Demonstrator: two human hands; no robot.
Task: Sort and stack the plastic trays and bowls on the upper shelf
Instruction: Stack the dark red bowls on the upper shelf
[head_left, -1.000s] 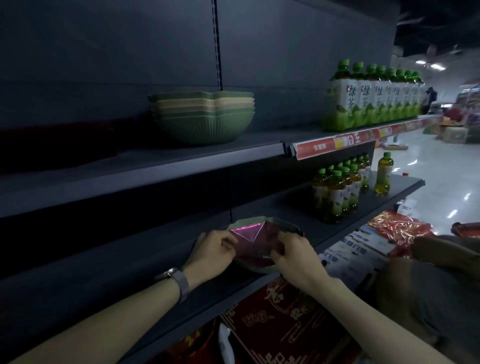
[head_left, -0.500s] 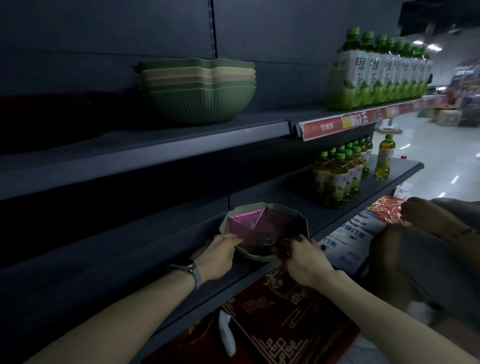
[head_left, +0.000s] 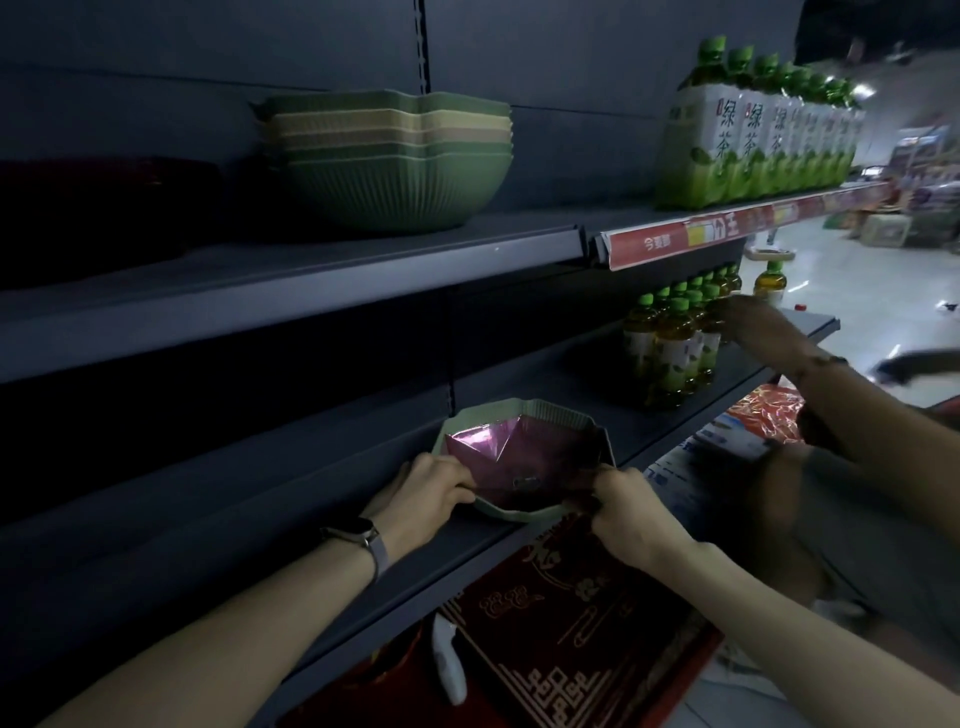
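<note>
A pale green ribbed bowl sits on the lower shelf, with a shiny purple faceted tray nested inside it. My left hand grips the left edge of the purple tray. My right hand pinches its right edge at the bowl's rim. On the upper shelf stands a stack of several green and beige ribbed bowls. A dark red stack lies in shadow to its left.
Green tea bottles line the upper shelf at the right, and smaller bottles stand on the lower shelf. Another person's arm reaches toward those bottles. Red patterned packs lie below the shelf.
Both hands kept hold of the purple tray in the green bowl. The camera view tilted up and closer. The other person's arm moved up to the small bottles.
</note>
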